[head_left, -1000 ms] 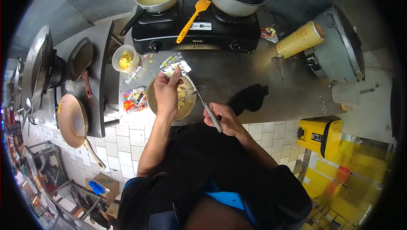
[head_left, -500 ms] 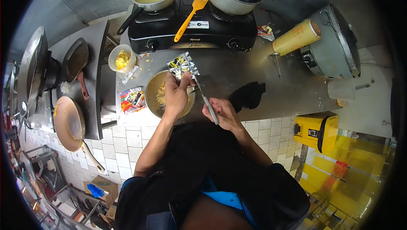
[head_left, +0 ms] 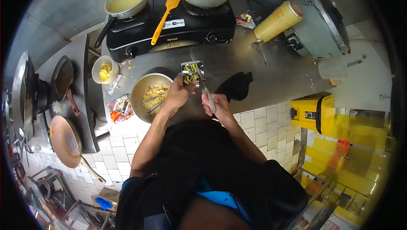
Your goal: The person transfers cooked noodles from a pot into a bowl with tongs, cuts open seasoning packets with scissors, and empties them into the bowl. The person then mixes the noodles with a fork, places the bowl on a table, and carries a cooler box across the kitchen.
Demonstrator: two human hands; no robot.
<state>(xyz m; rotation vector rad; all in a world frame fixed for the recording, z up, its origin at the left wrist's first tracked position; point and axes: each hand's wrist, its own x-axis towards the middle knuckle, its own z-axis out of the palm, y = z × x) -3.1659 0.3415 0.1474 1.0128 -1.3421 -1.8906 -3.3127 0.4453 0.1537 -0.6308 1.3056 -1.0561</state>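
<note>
Through the head camera I use the round pan with a tan inside [head_left: 137, 88] as my marker. In it I see cooked yellow noodles [head_left: 154, 94] and a grey metal eating tool [head_left: 157, 107] that leans in them.

My left hand [head_left: 178, 92] is by the right side of the pan. Its fingers are pinched tight on the small, flat, black and green packet [head_left: 190, 70]. The packet is up and to the right of the pan.

My right hand [head_left: 218, 105] is farther right of the pan, closed around the grey handle of a long metal tool that looks like scissors [head_left: 207, 98]. The two thin tips stand a little apart and point away from me. They cross the right part of the packet, but I can't tell if they are cutting it.

Left of the pan and a bit below is a pile of shiny red and white wrappers [head_left: 120, 109]. Up and left of the pan is a round white plastic tub [head_left: 96, 67] with yellow food [head_left: 105, 71]. A crumpled black cloth [head_left: 237, 87] lies well to the right of the pan. Beyond the pan is the black two-burner stove [head_left: 186, 37], with an orange spatula [head_left: 160, 24] on it.
</note>
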